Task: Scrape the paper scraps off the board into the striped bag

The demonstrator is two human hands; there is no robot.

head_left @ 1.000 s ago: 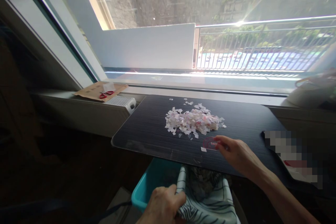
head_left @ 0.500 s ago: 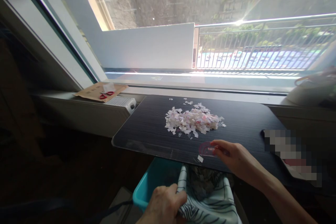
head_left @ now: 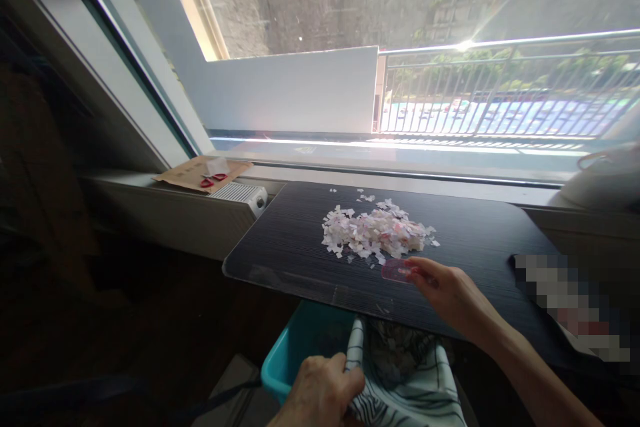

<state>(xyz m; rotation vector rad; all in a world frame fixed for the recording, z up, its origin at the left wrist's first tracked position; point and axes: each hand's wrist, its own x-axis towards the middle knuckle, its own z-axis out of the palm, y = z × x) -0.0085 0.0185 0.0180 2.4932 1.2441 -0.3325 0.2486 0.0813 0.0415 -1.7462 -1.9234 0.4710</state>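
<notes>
My right hand (head_left: 445, 287) pinches a small see-through pink plastic piece (head_left: 395, 271), held flat low over the black table (head_left: 280, 233) or on it; contact cannot be told. Just beyond it lies a pile of small white and pinkish paper scraps (head_left: 375, 230). Below the table's front edge, my left hand (head_left: 327, 380) is closed on the rim of a white bag with dark wavy lines (head_left: 395, 400). The bag's mouth is open under the edge, with paper scraps (head_left: 393, 350) dimly visible inside. Its folds hide some of my left fingers.
A turquoise bin (head_left: 285, 360) stands left of the bag, under the table edge. Red-handled scissors (head_left: 213, 180) lie on a brown paper envelope (head_left: 187, 173) on the sill. A blurred-out flat object (head_left: 570, 307) is at the table's right. The window (head_left: 300, 100) rises behind.
My right hand has moved the pink piece slightly away from the front edge, nearer the pile. A white scrap by the front edge is gone from there. The view has shifted a little.
</notes>
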